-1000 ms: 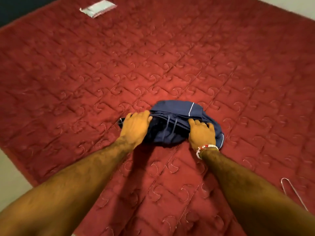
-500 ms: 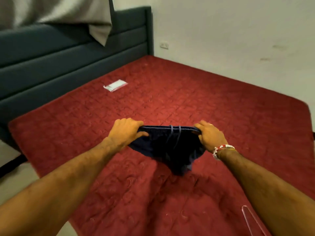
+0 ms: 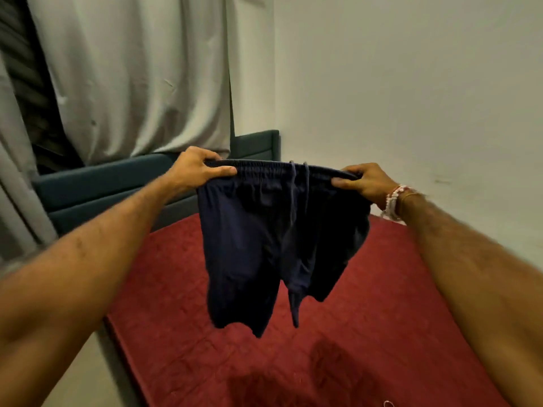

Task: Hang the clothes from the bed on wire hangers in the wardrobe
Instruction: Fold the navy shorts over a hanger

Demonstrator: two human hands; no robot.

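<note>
A pair of navy blue shorts (image 3: 264, 242) with an elastic waistband and drawstring hangs in the air above the bed (image 3: 367, 333), which has a red quilted cover. My left hand (image 3: 195, 168) grips the left end of the waistband. My right hand (image 3: 363, 182), with a bead bracelet at the wrist, grips the right end. The waistband is stretched level between them and the legs dangle free. A small tip of a wire hanger (image 3: 388, 403) shows at the bottom edge. No wardrobe is in view.
A dark teal padded headboard (image 3: 97, 186) runs behind the bed on the left. Pale curtains (image 3: 132, 77) hang above it, with a dark window strip (image 3: 32, 92) at far left. A plain white wall (image 3: 411, 98) fills the right side.
Both hands have lifted the shorts from the bed cover to chest height and spread the waistband. The view has tilted up from the bed to the wall and curtains.
</note>
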